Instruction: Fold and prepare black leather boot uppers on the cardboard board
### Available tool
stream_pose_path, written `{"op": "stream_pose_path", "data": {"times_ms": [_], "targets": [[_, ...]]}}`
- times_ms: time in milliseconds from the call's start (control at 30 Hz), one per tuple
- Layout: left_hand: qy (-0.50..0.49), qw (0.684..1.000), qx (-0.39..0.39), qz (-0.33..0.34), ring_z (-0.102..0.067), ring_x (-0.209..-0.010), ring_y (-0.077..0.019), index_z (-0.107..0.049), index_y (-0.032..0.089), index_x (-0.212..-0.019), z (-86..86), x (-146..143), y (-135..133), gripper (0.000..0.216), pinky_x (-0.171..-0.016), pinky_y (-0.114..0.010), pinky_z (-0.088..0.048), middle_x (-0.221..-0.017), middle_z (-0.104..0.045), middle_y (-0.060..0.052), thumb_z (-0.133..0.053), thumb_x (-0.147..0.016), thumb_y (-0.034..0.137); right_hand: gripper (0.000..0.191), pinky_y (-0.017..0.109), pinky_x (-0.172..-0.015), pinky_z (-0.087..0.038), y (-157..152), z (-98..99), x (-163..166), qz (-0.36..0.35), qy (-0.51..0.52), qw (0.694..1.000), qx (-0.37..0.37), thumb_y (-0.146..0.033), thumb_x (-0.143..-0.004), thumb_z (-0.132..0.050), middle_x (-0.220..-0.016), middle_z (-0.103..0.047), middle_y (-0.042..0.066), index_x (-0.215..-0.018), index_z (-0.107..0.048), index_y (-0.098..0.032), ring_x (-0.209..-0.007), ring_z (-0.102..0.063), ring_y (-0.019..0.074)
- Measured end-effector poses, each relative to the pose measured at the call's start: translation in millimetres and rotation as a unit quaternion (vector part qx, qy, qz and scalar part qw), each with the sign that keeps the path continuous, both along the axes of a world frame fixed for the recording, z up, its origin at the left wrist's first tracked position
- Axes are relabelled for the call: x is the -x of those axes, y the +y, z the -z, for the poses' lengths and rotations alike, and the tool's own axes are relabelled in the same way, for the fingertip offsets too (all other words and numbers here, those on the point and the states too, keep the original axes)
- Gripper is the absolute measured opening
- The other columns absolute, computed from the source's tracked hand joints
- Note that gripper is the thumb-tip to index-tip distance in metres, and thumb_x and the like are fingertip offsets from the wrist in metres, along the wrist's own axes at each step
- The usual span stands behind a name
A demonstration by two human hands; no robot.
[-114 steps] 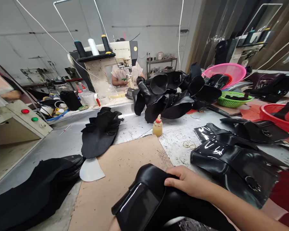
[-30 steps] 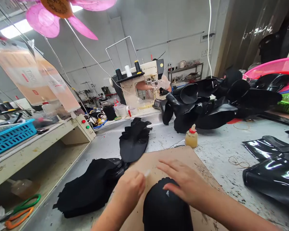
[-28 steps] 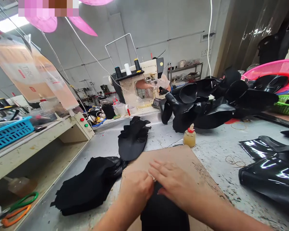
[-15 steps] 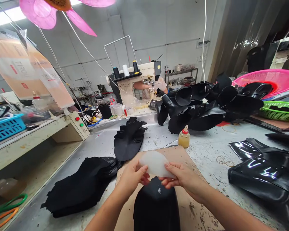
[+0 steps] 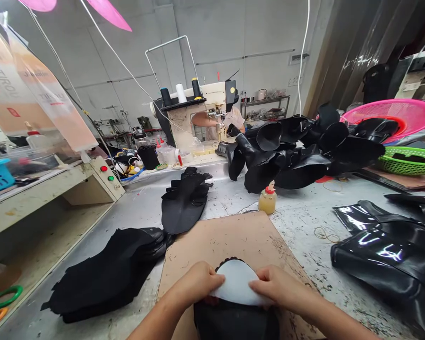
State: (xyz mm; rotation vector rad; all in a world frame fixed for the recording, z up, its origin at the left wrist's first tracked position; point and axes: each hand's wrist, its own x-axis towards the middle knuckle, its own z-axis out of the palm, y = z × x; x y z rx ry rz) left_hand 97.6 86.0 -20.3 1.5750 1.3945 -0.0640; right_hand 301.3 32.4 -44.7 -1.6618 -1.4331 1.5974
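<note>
A white half-moon toe stiffener (image 5: 236, 282) lies over the toe end of a black shoe upper (image 5: 235, 321), whose notched dark edge shows just beyond it. My left hand (image 5: 201, 283) pinches the stiffener's left side, thumb on top and fingers underneath. On the opposite side my right hand (image 5: 278, 287) grips it the same way, its thumb pressed on the white surface. Both hands' lower fingers are mostly hidden, so I cannot tell how far they also hold the upper. Beneath everything is a tan board (image 5: 223, 233).
Black cut pieces are stacked at left (image 5: 106, 274) and beyond the board (image 5: 186, 203). A red-capped glue bottle (image 5: 267, 200) stands behind the board. Glossy black boot parts (image 5: 378, 264) lie at right, more boot uppers (image 5: 286, 156) behind. A person works at a sewing machine (image 5: 198, 108).
Both hands have lowered the white stiffener from above the board onto the toe of the black upper, and the thumbs now press on it. The view has shifted slightly.
</note>
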Motion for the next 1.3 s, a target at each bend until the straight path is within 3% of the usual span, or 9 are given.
{"op": "stream_pose_path", "data": {"times_ms": [133,300,633,733,833,967,1067,1133,1300], "targets": [[0.010,1.000,0.014,0.007,-0.052,-0.045,-0.0148,-0.051,0.019,-0.049,-3.2,-2.2,0.5,0.027,-0.047,-0.024,-0.037,-0.047,-0.054,0.001,-0.048,-0.073,0.030,0.025,0.022,-0.043,-0.021,1.2,1.8,1.8,-0.003,-0.020,1.000,0.000,-0.018,-0.075,-0.048,-0.045,-0.037,-0.006,-0.051,-0.044,-0.021,-0.044,-0.036,0.0100],[0.021,1.000,0.010,-0.001,-0.050,-0.043,-0.0138,-0.043,0.021,-0.047,-7.0,-0.3,0.0,0.026,-0.042,-0.022,-0.028,-0.041,-0.047,0.004,-0.052,-0.071,0.027,0.024,0.020,-0.042,-0.025,0.9,1.4,2.5,-0.003,-0.046,0.999,-0.004,-0.016,-0.075,-0.049,-0.047,-0.038,-0.006,-0.052,-0.043,-0.021,-0.045,-0.039,0.0096],[0.079,0.997,0.014,0.019,-0.055,-0.045,-0.0151,-0.046,0.020,-0.046,-14.1,-14.0,2.2,0.029,-0.048,-0.025,-0.043,-0.046,-0.052,0.001,-0.047,-0.074,0.022,0.020,0.021,-0.046,-0.040,2.3,-0.8,9.6,-0.025,-0.111,0.993,0.011,-0.017,-0.079,-0.045,-0.051,-0.054,-0.002,-0.060,-0.048,-0.021,-0.049,-0.056,0.0140],[0.151,0.986,-0.045,0.047,-0.060,-0.053,-0.0229,-0.041,0.022,-0.041,-18.4,-17.1,5.5,0.034,-0.055,-0.033,-0.045,-0.044,-0.050,-0.002,-0.053,-0.073,0.026,0.020,0.025,-0.050,-0.040,5.7,-7.0,10.6,-0.036,-0.185,0.982,-0.012,-0.019,-0.076,-0.050,-0.054,-0.058,0.001,-0.057,-0.046,-0.021,-0.058,-0.062,0.0200],[0.213,0.967,-0.114,0.083,-0.066,-0.075,-0.0342,-0.043,0.021,-0.042,-23.4,-17.4,8.8,0.040,-0.070,-0.042,-0.046,-0.057,-0.062,-0.010,-0.064,-0.071,0.039,0.033,0.033,-0.063,-0.041,12.0,-17.1,6.4,-0.054,-0.260,0.963,-0.048,-0.027,-0.074,-0.060,-0.059,-0.061,0.007,-0.047,-0.042,-0.022,-0.072,-0.065,0.0299],[0.229,0.954,-0.145,0.129,-0.065,-0.090,-0.0304,-0.062,0.015,-0.067,-27.8,-20.1,9.0,0.017,-0.080,-0.044,-0.047,-0.086,-0.070,-0.013,-0.069,-0.073,0.029,0.039,0.042,-0.074,-0.041,16.5,-27.7,-2.5,-0.045,-0.291,0.953,-0.068,-0.031,-0.065,-0.074,-0.068,-0.065,0.013,-0.046,-0.042,-0.021,-0.086,-0.063,0.0401],[0.191,0.958,-0.121,0.178,-0.064,-0.088,-0.0207,-0.065,0.015,-0.086,-28.3,-24.9,13.1,0.010,-0.079,-0.038,-0.049,-0.089,-0.069,-0.004,-0.068,-0.076,0.018,0.018,0.037,-0.080,-0.042,15.9,-25.0,0.2,-0.033,-0.224,0.969,-0.094,-0.023,-0.071,-0.069,-0.084,-0.068,0.010,-0.064,-0.054,-0.019,-0.096,-0.061,0.0323],[0.177,0.960,-0.063,0.206,-0.064,-0.074,-0.0159,-0.064,0.015,-0.087,-27.9,-29.9,20.2,0.008,-0.070,-0.033,-0.052,-0.078,-0.067,0.001,-0.066,-0.081,0.020,0.008,0.030,-0.074,-0.046,17.9,-17.0,7.5,-0.039,-0.140,0.986,-0.081,-0.024,-0.082,-0.057,-0.085,-0.070,0.006,-0.075,-0.056,-0.020,-0.085,-0.065,0.0219],[0.202,0.954,0.044,0.218,-0.054,-0.045,-0.0100,-0.060,0.015,-0.073,-23.2,-46.3,38.8,0.035,-0.054,-0.027,-0.049,-0.053,-0.055,0.006,-0.050,-0.095,0.040,0.020,0.023,-0.056,-0.051,34.5,0.2,21.2,-0.009,0.022,1.000,0.004,-0.021,-0.095,-0.030,-0.072,-0.069,0.002,-0.088,-0.048,-0.018,-0.056,-0.065,0.0115]]}}
